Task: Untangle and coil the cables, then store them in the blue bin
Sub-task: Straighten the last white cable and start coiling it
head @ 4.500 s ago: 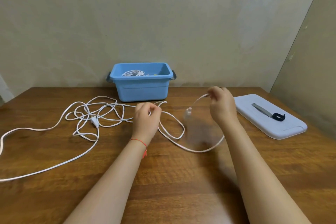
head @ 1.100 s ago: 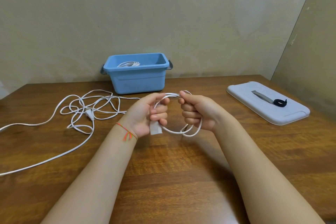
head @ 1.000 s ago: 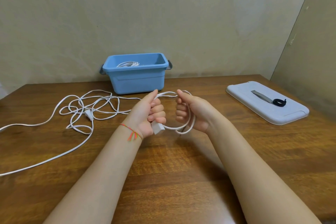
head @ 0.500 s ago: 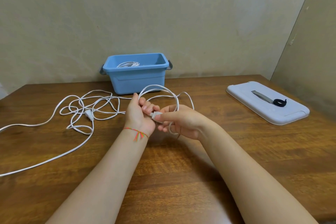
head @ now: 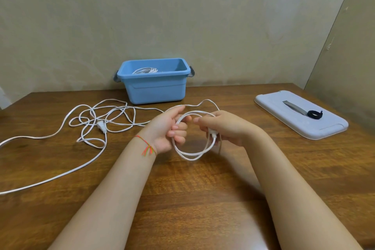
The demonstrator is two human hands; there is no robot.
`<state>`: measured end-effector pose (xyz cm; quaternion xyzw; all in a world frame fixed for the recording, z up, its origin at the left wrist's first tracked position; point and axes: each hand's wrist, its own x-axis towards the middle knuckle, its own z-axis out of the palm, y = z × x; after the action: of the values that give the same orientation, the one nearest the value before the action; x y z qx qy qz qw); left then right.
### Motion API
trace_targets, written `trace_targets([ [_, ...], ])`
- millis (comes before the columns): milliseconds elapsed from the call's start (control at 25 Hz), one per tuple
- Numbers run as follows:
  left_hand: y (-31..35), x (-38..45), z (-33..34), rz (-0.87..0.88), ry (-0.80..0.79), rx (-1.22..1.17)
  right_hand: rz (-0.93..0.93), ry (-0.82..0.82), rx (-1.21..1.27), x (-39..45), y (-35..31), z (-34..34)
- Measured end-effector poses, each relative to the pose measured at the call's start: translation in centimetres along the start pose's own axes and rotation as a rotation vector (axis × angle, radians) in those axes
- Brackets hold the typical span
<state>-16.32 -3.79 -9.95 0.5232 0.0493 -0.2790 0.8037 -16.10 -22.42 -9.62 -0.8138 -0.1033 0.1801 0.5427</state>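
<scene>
A long white cable (head: 89,160) lies tangled across the left of the wooden table, a plug (head: 100,126) in the tangle. Near its other end it is wound into a small coil (head: 190,154) held above the table's middle. My left hand (head: 169,128) grips the coil's left side with curled fingers. My right hand (head: 225,127) holds the right side and the white connector there. The blue bin (head: 155,89) stands at the back against the wall, with a coiled white cable (head: 145,70) inside.
A pale lid (head: 300,115) lies on the table (head: 203,189) at the right, with a grey strap and a black loop (head: 314,114) on it. A wall runs behind the bin, and a second wall closes the right side.
My hands have drawn apart and the loops have widened into a round coil hanging between them. The connector has passed from between both hands to my right hand.
</scene>
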Motion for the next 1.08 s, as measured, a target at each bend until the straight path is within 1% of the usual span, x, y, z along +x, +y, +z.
trace_targets([
  [80, -0.3, 0.1, 0.2, 0.019, 0.013, 0.206, -0.001, -0.019, -0.084, 0.2, 0.3, 0.5],
  [160, -0.5, 0.2, 0.3, 0.076, 0.027, 0.329, -0.043, -0.031, -0.125, 0.3, 0.4, 0.9],
  [240, -0.6, 0.4, 0.2, 0.133, 0.048, 0.288, -0.090, -0.030, -0.005, 0.3, 0.3, 1.2],
  [360, -0.5, 0.8, 0.1, 0.200, 0.090, 0.105, -0.128, 0.071, 0.176, 0.5, 0.1, 1.4],
  [440, -0.4, 1.0, 0.1, 0.231, 0.120, 0.002, -0.189, 0.117, 0.197, 0.7, 0.1, 1.2],
  [480, -0.3, 0.9, 0.0, 0.234, 0.139, -0.007, -0.225, 0.108, 0.176, 0.5, 0.1, 1.0],
  [520, -0.1, 0.7, 0.0, 0.227, 0.155, 0.034, -0.257, 0.080, 0.134, 0.4, 0.1, 0.8],
  [600, 0.1, 0.2, -0.1, 0.184, 0.159, 0.245, -0.276, -0.001, 0.023, -0.1, 0.0, 0.4],
  [720, 0.1, -0.7, 0.0, 0.108, 0.052, 0.586, -0.273, -0.155, -0.123, -0.4, -0.3, 0.6],
  [800, -0.2, -1.0, 0.3, 0.154, -0.009, 0.799, -0.282, -0.231, -0.182, -0.6, -0.5, 0.9],
  [840, -0.3, -1.1, 0.4, 0.191, -0.024, 0.854, -0.276, -0.241, -0.195, -0.7, -0.6, 1.0],
  [920, -0.4, -1.0, 0.4, 0.248, -0.011, 0.859, -0.248, -0.239, -0.170, -0.9, -0.8, 0.7],
  [1000, -0.4, -0.6, 0.0, 0.287, 0.068, 0.799, -0.221, -0.235, -0.136, -0.9, -0.8, 0.5],
  [1080, -0.4, 0.0, -0.3, 0.317, 0.163, 0.701, -0.208, -0.191, -0.123, -0.8, -0.4, 0.4],
])
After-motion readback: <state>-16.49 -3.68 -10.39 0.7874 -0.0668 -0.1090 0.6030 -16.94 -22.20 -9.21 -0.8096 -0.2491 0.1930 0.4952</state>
